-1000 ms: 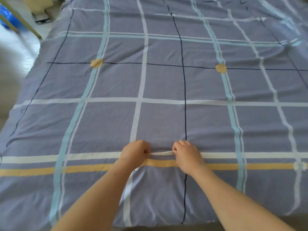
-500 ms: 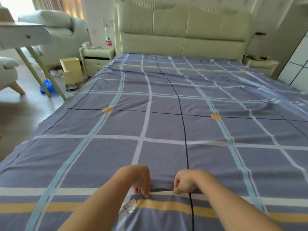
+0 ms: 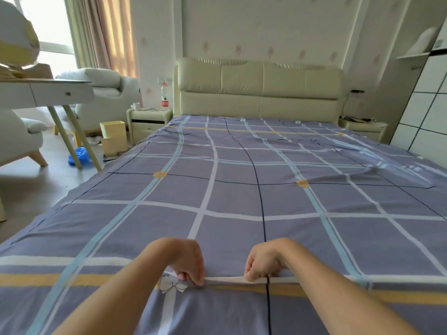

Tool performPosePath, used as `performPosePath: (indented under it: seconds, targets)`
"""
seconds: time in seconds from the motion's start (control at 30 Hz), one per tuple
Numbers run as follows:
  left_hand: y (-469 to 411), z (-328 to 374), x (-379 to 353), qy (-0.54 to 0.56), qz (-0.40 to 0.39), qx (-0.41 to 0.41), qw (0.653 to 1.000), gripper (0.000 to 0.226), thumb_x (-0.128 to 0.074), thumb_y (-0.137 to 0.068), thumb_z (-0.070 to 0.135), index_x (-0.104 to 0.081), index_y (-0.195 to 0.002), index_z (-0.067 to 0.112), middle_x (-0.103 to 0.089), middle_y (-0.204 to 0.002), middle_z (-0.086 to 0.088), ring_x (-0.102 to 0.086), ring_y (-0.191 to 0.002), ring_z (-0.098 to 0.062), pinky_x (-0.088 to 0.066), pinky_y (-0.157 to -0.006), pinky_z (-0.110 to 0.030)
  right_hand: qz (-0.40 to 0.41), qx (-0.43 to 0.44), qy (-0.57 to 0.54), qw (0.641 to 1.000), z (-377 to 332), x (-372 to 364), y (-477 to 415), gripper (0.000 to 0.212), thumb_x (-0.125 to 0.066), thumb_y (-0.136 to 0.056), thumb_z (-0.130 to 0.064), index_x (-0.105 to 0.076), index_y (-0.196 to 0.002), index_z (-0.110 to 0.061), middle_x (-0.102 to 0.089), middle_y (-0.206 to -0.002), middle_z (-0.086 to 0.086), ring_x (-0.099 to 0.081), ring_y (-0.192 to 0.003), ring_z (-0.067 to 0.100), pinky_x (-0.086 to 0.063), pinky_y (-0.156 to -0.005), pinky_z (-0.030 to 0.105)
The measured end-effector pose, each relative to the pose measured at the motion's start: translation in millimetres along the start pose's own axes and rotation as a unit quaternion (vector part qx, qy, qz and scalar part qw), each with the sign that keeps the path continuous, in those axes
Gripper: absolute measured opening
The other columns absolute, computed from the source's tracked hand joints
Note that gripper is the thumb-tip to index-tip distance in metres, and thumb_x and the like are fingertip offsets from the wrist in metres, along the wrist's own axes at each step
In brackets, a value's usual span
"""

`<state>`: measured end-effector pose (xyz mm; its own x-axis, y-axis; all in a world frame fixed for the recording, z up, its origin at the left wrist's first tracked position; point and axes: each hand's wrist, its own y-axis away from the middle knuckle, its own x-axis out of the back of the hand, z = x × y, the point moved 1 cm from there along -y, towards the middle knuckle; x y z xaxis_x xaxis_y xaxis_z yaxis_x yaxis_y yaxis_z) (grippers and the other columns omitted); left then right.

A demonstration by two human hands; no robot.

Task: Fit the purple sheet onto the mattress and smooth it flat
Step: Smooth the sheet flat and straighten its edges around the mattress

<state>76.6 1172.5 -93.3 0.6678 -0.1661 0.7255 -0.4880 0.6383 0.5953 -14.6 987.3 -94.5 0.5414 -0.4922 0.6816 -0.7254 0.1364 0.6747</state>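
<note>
The purple sheet lies spread over the whole bed, from the headboard down to the near end, and it hides the mattress below it. Both hands are at the near end, close beside each other. The left hand and the right hand each have the fingers curled, and they pinch a small raised fold of the sheet along a white stripe.

The sheet looks thin, soft and light. I judge that it will follow any pull at once and will slide easily on the mattress, so a pull at one point makes only a ridge. It seems better to take it at the edge, with the hands wider apart, and to pull evenly. On the far right side there are wrinkles, which probably need a flat palm.
</note>
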Motion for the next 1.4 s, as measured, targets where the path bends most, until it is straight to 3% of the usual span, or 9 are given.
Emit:
performPosePath:
  seconds: [0.2,0.33,0.5,0.7,0.93,1.03,1.13,1.27,1.4]
  targets:
    - [7,-5,-3,-0.005,-0.001,-0.012,1.000,0.005,-0.067,-0.082,0.022,-0.063,-0.083,0.019,-0.049,-0.037,0.010,-0.044,-0.040,-0.002,-0.040,-0.050,-0.003,-0.011,0.000,0.010,1.000,-4,-7,2,0.021,-0.067,-0.084,-0.031,-0.069,-0.101,-0.018,-0.057,-0.076,-0.001,-0.048,-0.063,0.014,-0.045,-0.067,0.027]
    - [11,-25,-7,0.117,0.123,-0.022,0.985,0.017,-0.077,-0.073,0.026,-0.072,-0.088,0.024,-0.057,-0.056,0.012,-0.049,-0.050,-0.003,-0.040,-0.047,-0.010,0.098,0.062,-0.009,0.993,-25,-9,0,0.038,-0.067,-0.069,-0.042,-0.069,-0.094,-0.013,-0.063,-0.081,-0.003,-0.056,-0.069,0.019,-0.046,-0.067,0.030]
    - [35,-92,-5,0.119,0.317,0.054,0.939,0.024,-0.054,-0.065,0.028,-0.062,-0.087,0.032,-0.057,-0.099,0.004,-0.054,-0.097,-0.016,-0.045,-0.089,-0.032,0.154,0.190,-0.112,0.963,-90,-35,-11,0.058,-0.075,-0.058,-0.062,-0.063,-0.106,-0.032,-0.060,-0.096,-0.009,-0.061,-0.094,0.015,-0.051,-0.085,0.031]
    - [55,-164,-32,-0.007,0.326,0.147,0.934,0.041,-0.053,-0.087,0.027,-0.054,-0.128,0.035,-0.053,-0.134,0.007,-0.049,-0.126,-0.016,-0.039,-0.102,-0.026,0.220,0.233,0.023,0.947,-172,-66,-31,0.034,-0.062,-0.085,-0.041,-0.064,-0.116,-0.026,-0.052,-0.124,0.003,-0.055,-0.115,0.026,-0.044,-0.096,0.034]
    - [52,-177,-23,-0.030,0.336,0.118,0.934,0.046,-0.057,-0.075,0.050,-0.060,-0.121,0.041,-0.057,-0.127,0.015,-0.048,-0.126,-0.013,-0.037,-0.105,-0.031,0.214,0.147,0.080,0.962,-198,-61,-43,0.031,-0.063,-0.082,-0.036,-0.069,-0.108,-0.021,-0.067,-0.114,0.003,-0.063,-0.108,0.026,-0.051,-0.087,0.031]
    - [53,-180,-5,0.028,0.313,0.049,0.948,0.031,-0.072,-0.075,0.037,-0.071,-0.105,0.031,-0.055,-0.089,0.012,-0.058,-0.093,-0.010,-0.045,-0.083,-0.021,0.199,0.158,0.059,0.965,-215,-55,-46,0.033,-0.063,-0.079,-0.052,-0.067,-0.086,-0.019,-0.068,-0.091,0.003,-0.066,-0.096,0.023,-0.048,-0.073,0.030]
    - [65,-206,17,0.103,0.302,0.022,0.947,0.013,-0.071,-0.076,0.029,-0.076,-0.087,0.024,-0.063,-0.077,0.007,-0.058,-0.075,-0.010,-0.049,-0.075,-0.024,0.190,0.194,-0.001,0.962,-240,-63,-55,0.039,-0.063,-0.078,-0.055,-0.069,-0.095,-0.021,-0.071,-0.088,0.003,-0.067,-0.085,0.021,-0.054,-0.080,0.036]
    - [89,-285,37,0.005,0.404,0.144,0.904,0.034,-0.050,-0.090,0.021,-0.060,-0.123,0.027,-0.052,-0.129,-0.002,-0.047,-0.123,-0.023,-0.039,-0.101,-0.034,0.227,0.215,-0.028,0.949,-281,-71,-78,0.034,-0.064,-0.082,-0.049,-0.067,-0.108,-0.027,-0.063,-0.093,-0.007,-0.063,-0.089,0.016,-0.051,-0.087,0.031]
    - [115,-373,25,0.001,0.404,0.280,0.871,0.036,-0.039,-0.098,0.030,-0.047,-0.129,0.015,-0.049,-0.133,-0.011,-0.045,-0.124,-0.031,-0.039,-0.096,-0.039,0.288,0.238,-0.009,0.928,-342,-82,-109,0.039,-0.055,-0.090,-0.044,-0.061,-0.124,-0.026,-0.054,-0.125,0.003,-0.051,-0.121,0.021,-0.042,-0.104,0.035]
